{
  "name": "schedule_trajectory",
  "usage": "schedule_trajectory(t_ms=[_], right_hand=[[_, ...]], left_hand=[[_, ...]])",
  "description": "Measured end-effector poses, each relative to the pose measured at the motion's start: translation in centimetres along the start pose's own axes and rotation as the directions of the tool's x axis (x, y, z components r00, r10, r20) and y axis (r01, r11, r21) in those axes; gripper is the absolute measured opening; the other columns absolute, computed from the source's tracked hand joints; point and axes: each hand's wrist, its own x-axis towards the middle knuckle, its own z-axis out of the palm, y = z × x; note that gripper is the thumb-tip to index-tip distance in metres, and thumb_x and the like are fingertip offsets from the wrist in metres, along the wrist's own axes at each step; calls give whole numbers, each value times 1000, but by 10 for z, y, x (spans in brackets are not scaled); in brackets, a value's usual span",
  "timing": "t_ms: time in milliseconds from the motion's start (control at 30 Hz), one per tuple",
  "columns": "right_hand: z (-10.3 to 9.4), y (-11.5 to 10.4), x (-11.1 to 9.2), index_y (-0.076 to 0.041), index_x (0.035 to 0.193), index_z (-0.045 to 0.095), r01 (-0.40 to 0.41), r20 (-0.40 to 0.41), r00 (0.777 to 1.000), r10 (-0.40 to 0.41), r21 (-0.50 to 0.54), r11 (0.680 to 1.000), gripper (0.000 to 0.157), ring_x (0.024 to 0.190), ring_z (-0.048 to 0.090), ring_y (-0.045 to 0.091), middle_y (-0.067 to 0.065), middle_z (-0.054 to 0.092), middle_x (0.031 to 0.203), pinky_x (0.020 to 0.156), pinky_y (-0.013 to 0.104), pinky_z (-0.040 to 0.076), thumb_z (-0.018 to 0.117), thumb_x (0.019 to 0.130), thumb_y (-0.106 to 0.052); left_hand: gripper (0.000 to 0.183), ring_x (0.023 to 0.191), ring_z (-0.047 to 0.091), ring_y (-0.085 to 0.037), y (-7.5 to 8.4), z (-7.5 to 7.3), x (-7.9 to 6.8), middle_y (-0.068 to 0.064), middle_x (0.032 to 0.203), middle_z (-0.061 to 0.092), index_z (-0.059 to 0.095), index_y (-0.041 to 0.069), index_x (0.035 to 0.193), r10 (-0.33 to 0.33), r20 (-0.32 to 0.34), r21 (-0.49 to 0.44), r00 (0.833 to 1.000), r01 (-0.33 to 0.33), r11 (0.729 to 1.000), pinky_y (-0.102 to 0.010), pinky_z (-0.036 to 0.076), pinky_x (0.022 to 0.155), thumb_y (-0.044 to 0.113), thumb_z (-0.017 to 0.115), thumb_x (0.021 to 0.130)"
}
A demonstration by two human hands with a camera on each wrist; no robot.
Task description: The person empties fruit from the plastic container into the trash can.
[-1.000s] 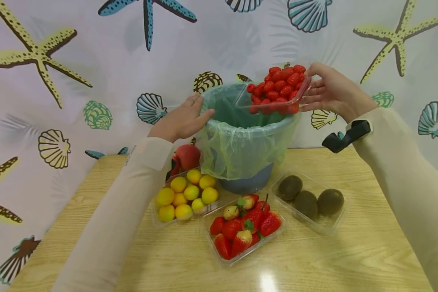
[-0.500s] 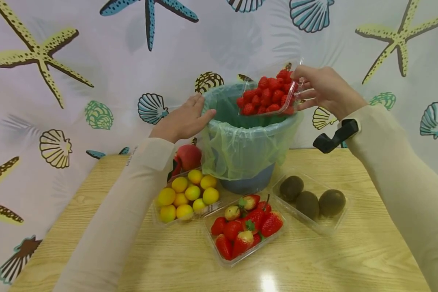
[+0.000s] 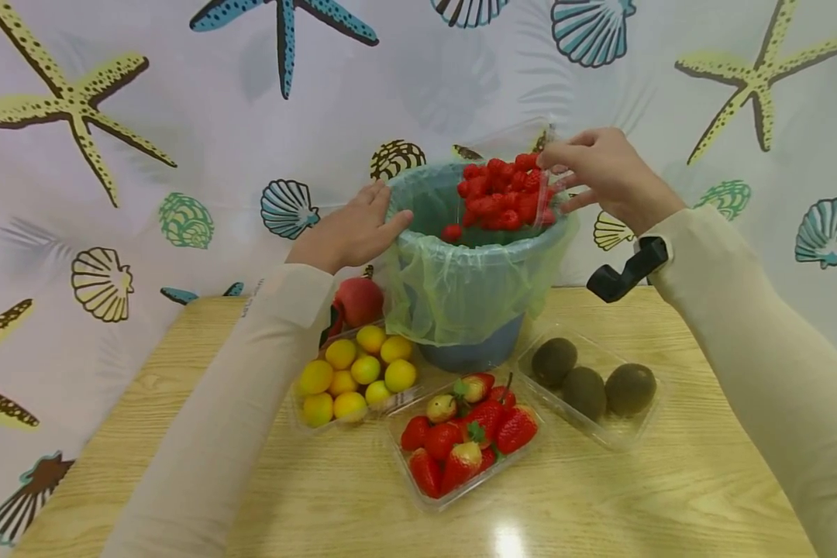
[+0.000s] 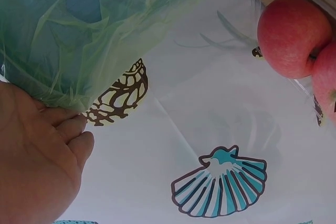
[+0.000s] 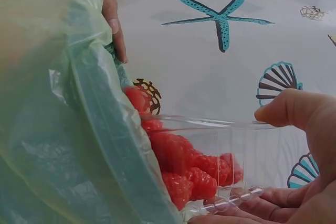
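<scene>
My right hand (image 3: pixel 607 174) pinches the edge of a clear plastic container (image 5: pixel 254 153), thumb on one side and fingers on the other. The container tips over the mouth of a bin (image 3: pixel 484 267) lined with a thin green bag. Red raspberries (image 3: pixel 502 194) are heaped towards its lowered side, and one raspberry (image 3: pixel 452 232) is apart from the rest, below it at the bin's opening. My left hand (image 3: pixel 352 229) rests on the bin's left rim, thumb stretched over it. In the left wrist view its fingers (image 4: pixel 73 129) lie against the bag's outside.
In front of the bin are clear containers of small yellow fruit (image 3: pixel 349 376), strawberries (image 3: pixel 467 434) and kiwis (image 3: pixel 586 391). Red apples (image 4: pixel 294 38) sit behind the yellow fruit. A patterned cloth (image 3: pixel 209 124) with shells and starfish hangs behind the wooden table (image 3: pixel 704 480).
My right hand has moved left and tilted the container more steeply into the bin. The raspberries have slid down, and one has come away. My left hand stays on the rim.
</scene>
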Motion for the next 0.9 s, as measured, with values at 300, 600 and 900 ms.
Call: schedule_trajectory(t_ms=[300,600,900], right_hand=[[4,0,-1,-8,107,57,18,-2,1000,-18,8,1000,28,87,60,17,4,57,116,64,27,57,60,90,-29],[6,5,-2,-11,111,46,36,-38,999,-37,-43,998,35,88,57,17,-1,52,108,66,26,57,64,87,-29],[10,5,-2,-6,130,40,75,-51,996,-79,-76,994,54,106,54,23,-1,50,112,90,41,53,66,87,-25]], left_hand=[[74,148,-4,-30,1,0,0,-13,160,-9,-4,5,152,-4,-1,-8,1000,4,1000,-48,8,120,53,19,101],[75,148,-6,-29,1,0,2,-12,160,-11,-6,6,152,1,6,0,1000,-1,1000,-47,7,120,53,19,101],[75,148,-6,-29,0,1,1,-11,160,-12,-8,6,152,-3,8,-3,1000,3,1000,-47,6,120,54,18,100]])
